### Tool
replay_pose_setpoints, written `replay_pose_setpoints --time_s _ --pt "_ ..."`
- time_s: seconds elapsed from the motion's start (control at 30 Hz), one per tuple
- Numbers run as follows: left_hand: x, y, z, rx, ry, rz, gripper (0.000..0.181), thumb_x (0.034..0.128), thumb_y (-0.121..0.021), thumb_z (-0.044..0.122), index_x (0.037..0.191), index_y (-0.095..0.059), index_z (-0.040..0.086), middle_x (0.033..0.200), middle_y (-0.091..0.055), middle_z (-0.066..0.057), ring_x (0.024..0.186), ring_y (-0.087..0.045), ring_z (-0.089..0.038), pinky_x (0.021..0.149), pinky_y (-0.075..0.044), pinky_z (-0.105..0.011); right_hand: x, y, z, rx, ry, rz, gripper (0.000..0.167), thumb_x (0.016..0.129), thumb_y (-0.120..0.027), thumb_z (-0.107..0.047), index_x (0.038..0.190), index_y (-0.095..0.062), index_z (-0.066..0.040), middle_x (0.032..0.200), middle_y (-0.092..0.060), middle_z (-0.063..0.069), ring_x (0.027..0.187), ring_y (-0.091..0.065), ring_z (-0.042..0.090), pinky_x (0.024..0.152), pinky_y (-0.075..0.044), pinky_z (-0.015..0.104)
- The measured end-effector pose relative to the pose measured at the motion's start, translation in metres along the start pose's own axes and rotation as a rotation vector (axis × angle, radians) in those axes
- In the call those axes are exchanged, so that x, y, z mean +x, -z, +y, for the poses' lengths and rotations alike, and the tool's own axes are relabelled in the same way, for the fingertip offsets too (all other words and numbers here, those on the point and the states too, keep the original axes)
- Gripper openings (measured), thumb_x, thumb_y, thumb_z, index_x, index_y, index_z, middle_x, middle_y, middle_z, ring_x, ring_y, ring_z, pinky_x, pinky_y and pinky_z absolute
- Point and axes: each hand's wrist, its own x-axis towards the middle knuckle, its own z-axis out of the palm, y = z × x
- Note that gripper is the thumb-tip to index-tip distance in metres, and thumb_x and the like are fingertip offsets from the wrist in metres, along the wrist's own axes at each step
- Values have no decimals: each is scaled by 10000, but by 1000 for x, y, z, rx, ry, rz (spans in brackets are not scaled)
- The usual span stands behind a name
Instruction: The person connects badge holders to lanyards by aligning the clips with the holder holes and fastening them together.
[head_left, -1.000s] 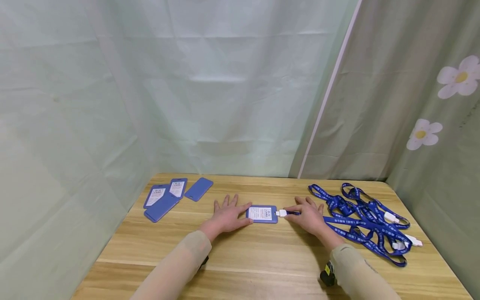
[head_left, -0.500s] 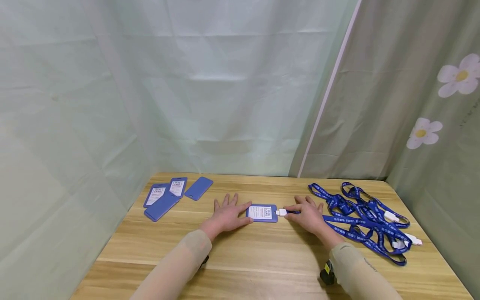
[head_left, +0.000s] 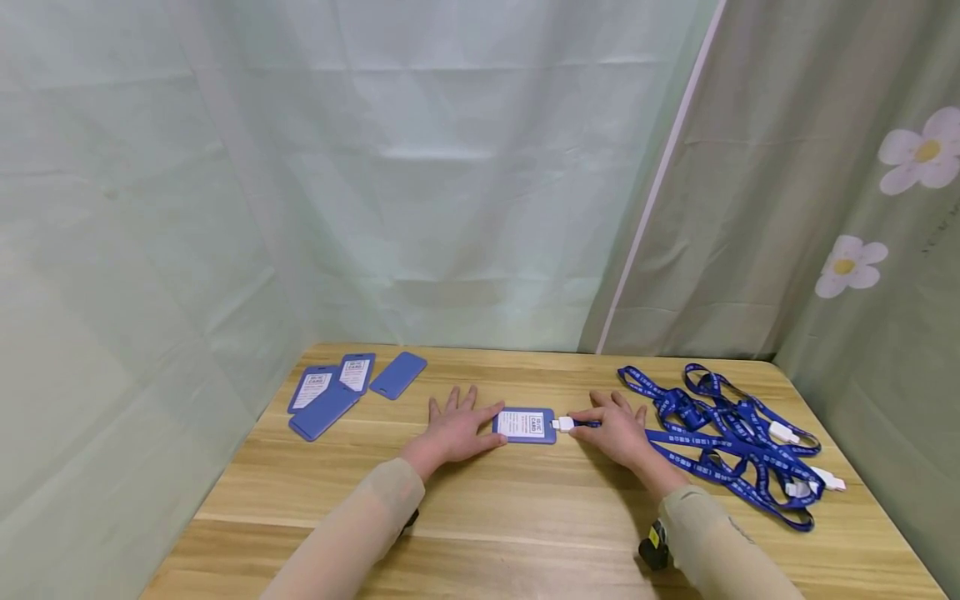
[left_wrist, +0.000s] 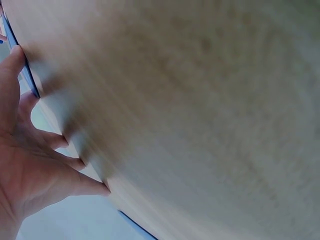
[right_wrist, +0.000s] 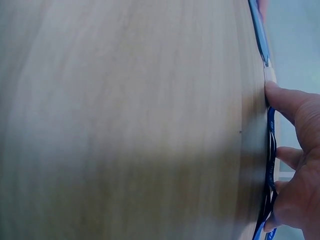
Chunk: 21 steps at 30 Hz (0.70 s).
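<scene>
Flat on the wooden table lies a blue badge holder (head_left: 526, 425) with a printed white card. My left hand (head_left: 453, 435) has its fingers spread, the thumb and forefinger touching the holder's left end. A white plastic clip (head_left: 564, 424) meets the slot at the holder's right end; whether it is fastened there is too small to tell. My right hand (head_left: 618, 433) pinches the clip's other end, where a blue printed lanyard (head_left: 667, 437) joins it. In the right wrist view the thumb (right_wrist: 280, 95) sits against the clip, and the other fingers reach down to the lanyard.
At the back left lie several more badge holders (head_left: 325, 412), some overlapping. Tangled blue lanyards (head_left: 738, 442) with white clips (head_left: 783, 432) cover the right side of the table (head_left: 510, 533). Pale curtains (head_left: 450, 183) hang behind and beside it.
</scene>
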Motion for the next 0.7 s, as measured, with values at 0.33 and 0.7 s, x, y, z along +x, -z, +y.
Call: replay_pose_setpoints --time_s 0.33,0.7 --pt "-1 0 0 -2 -4 10 697 956 -520 702 1574 -405 399 1678 -178 -203 1522 -69 -506 1113 -43 -795 0 -1 1 14 1 3 295 908 -798 -318 1185 -796 -216 1611 -353 213 1504 -109 523 1090 143 766" --pt "-1 1 2 2 6 5 697 956 -522 701 1574 -404 401 1682 -171 -195 1526 -68 -497 1121 -44 -786 0 -1 -1 24 -13 2 310 913 -795 -311 1203 -787 -203 1616 -339 219 1505 -91 528 1091 154 759"
